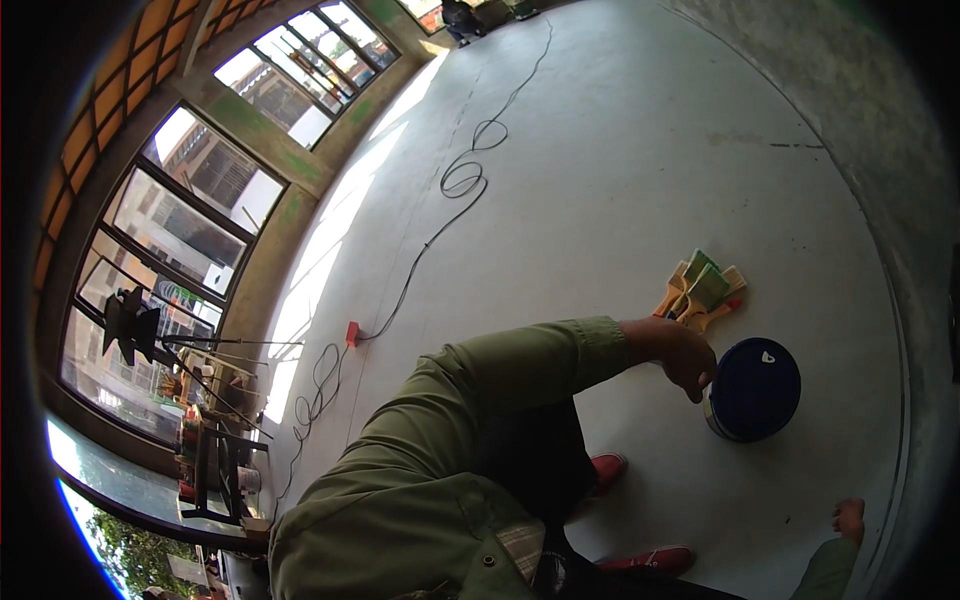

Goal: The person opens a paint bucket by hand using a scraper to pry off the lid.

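Observation:
A round blue can with a dark blue lid stands on the grey concrete floor. My left hand, on a green-sleeved arm, reaches to its near edge, fingers curled over the lid's rim. Just beyond the can lies a bundle of paintbrushes with orange handles and pale green bristles. My right hand shows at the lower right, low over the floor, fingers apart and holding nothing. My two red shoes are planted on the floor below the left arm.
A long black cable runs across the floor to a red plug box. Large windows line the left wall. A stand with clutter sits at the lower left. A rough concrete wall rises on the right.

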Demonstrator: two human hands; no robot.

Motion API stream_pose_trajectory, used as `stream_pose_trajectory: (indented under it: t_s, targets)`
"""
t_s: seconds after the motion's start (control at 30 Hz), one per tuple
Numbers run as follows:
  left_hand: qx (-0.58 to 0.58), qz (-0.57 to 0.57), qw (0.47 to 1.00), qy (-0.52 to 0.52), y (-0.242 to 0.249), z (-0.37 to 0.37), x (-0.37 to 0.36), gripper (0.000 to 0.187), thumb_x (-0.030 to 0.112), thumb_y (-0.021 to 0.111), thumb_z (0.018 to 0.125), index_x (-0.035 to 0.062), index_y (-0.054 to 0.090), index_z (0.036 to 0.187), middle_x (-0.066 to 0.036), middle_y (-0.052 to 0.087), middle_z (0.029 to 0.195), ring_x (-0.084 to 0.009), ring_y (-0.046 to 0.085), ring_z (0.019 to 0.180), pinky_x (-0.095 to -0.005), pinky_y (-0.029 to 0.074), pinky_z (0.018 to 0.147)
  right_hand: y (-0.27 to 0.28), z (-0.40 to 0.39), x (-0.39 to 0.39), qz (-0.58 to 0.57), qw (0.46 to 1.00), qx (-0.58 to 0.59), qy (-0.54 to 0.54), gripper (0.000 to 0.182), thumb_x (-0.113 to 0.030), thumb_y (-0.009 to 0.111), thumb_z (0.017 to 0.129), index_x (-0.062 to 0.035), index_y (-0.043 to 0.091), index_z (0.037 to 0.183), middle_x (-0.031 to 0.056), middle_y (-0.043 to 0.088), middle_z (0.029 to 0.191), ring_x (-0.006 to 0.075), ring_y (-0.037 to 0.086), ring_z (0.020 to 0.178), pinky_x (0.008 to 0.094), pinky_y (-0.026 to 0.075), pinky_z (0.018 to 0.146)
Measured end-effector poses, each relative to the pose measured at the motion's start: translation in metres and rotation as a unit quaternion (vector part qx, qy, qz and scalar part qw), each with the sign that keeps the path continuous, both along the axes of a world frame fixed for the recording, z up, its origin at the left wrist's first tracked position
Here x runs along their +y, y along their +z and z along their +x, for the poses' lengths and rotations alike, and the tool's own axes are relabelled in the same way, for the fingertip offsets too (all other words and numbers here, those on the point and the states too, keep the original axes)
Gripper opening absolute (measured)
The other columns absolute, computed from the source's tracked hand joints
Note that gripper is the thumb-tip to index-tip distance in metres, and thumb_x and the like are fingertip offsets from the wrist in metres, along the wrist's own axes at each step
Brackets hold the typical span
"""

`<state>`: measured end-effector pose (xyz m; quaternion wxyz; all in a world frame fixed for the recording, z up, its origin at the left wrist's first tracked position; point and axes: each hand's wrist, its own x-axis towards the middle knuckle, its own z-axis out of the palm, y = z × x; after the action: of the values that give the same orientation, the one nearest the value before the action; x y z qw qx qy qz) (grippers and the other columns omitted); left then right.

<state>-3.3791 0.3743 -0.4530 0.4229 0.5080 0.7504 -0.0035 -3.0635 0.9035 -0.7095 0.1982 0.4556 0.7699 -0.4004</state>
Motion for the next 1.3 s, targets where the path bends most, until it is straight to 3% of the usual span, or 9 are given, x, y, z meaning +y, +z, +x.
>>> stream_pose_trajectory:
  t_s: [0.9,1.0,1.07,1.1,1.13,1.2,1.23,1.27,1.3]
  targets:
    - [0.006,0.001,1.000,0.009,0.006,0.003,0.001,0.036,0.039,0.057,0.087,0.0062,0.066,0.100,-0.013,0.067,0.092,-0.0269,0.064,0.089,-0.0414,0.050,0.078,-0.006,0.000,0.006,-0.023,1.000,0.009,0.003,0.018,-0.013,0.052,0.087,0.0025,0.056,0.096,0.0133,0.059,0.071,0.0213,0.053,0.043,0.0349,0.043,0.038]
    - [-0.003,0.053,0.998,0.041,-0.002,0.006,0.001,0.032,0.034,0.060,0.087,0.0056,0.064,0.101,-0.013,0.065,0.095,-0.0263,0.063,0.090,-0.0415,0.049,0.079,-0.005,-0.002,0.002,-0.004,1.000,0.006,0.001,0.021,-0.015,0.054,0.086,0.0039,0.057,0.094,0.0136,0.060,0.070,0.0209,0.051,0.044,0.0353,0.041,0.038]
    - [0.069,0.263,0.961,0.049,-0.032,0.010,-0.001,0.032,0.030,0.063,0.085,0.0048,0.062,0.104,-0.012,0.063,0.094,-0.0262,0.062,0.090,-0.0418,0.049,0.080,-0.003,-0.005,-0.001,-0.015,1.000,0.012,-0.001,0.021,-0.015,0.053,0.087,0.0036,0.057,0.094,0.0134,0.060,0.070,0.0208,0.052,0.044,0.0353,0.042,0.038]
    - [0.095,0.240,0.964,0.062,-0.034,0.014,0.007,0.045,0.033,0.071,0.079,0.0064,0.057,0.112,-0.012,0.060,0.103,-0.0279,0.058,0.100,-0.0431,0.048,0.083,-0.005,-0.006,-0.001,-0.027,0.999,0.017,-0.002,0.020,-0.015,0.053,0.087,0.0032,0.057,0.094,0.0131,0.060,0.070,0.0207,0.052,0.044,0.0353,0.042,0.039]
    - [0.096,0.240,0.964,0.060,-0.037,0.020,0.012,0.045,0.033,0.071,0.079,0.0064,0.057,0.112,-0.012,0.060,0.103,-0.0279,0.058,0.100,-0.0431,0.048,0.083,-0.007,-0.008,-0.001,-0.027,0.999,0.018,-0.005,0.020,-0.015,0.053,0.087,0.0032,0.057,0.094,0.0131,0.060,0.070,0.0207,0.052,0.044,0.0353,0.042,0.039]
    - [0.190,0.312,0.928,0.072,-0.033,0.037,0.026,0.062,0.036,0.077,0.072,0.0098,0.050,0.121,-0.014,0.055,0.113,-0.0301,0.052,0.110,-0.0454,0.046,0.086,-0.013,-0.013,-0.002,-0.028,1.000,0.012,0.006,0.019,-0.015,0.054,0.086,0.0028,0.057,0.094,0.0130,0.060,0.070,0.0209,0.052,0.044,0.0355,0.042,0.039]
    - [0.164,0.297,0.937,0.082,-0.041,0.039,0.034,0.089,0.045,0.082,0.063,0.0140,0.039,0.135,-0.018,0.040,0.135,-0.0360,0.036,0.130,-0.0529,0.041,0.098,-0.013,-0.017,-0.004,-0.028,1.000,0.013,0.003,0.019,-0.015,0.054,0.086,0.0028,0.057,0.094,0.0130,0.060,0.070,0.0209,0.052,0.044,0.0355,0.042,0.039]
    - [0.162,0.297,0.938,0.080,-0.050,0.046,0.036,0.089,0.045,0.082,0.063,0.0140,0.039,0.135,-0.018,0.040,0.135,-0.0360,0.036,0.130,-0.0529,0.041,0.098,-0.012,-0.021,-0.006,-0.039,0.999,0.015,0.001,0.019,-0.014,0.054,0.086,0.0028,0.058,0.094,0.0131,0.060,0.071,0.0209,0.053,0.044,0.0356,0.043,0.039]
    - [0.197,0.305,0.927,0.087,-0.053,0.053,0.039,0.099,0.048,0.083,0.061,0.0160,0.033,0.140,-0.019,0.030,0.143,-0.0385,0.026,0.136,-0.0581,0.035,0.102,-0.011,-0.024,-0.009,-0.049,0.999,0.018,-0.002,0.019,-0.014,0.054,0.086,0.0028,0.058,0.094,0.0132,0.061,0.071,0.0210,0.053,0.044,0.0358,0.044,0.040]
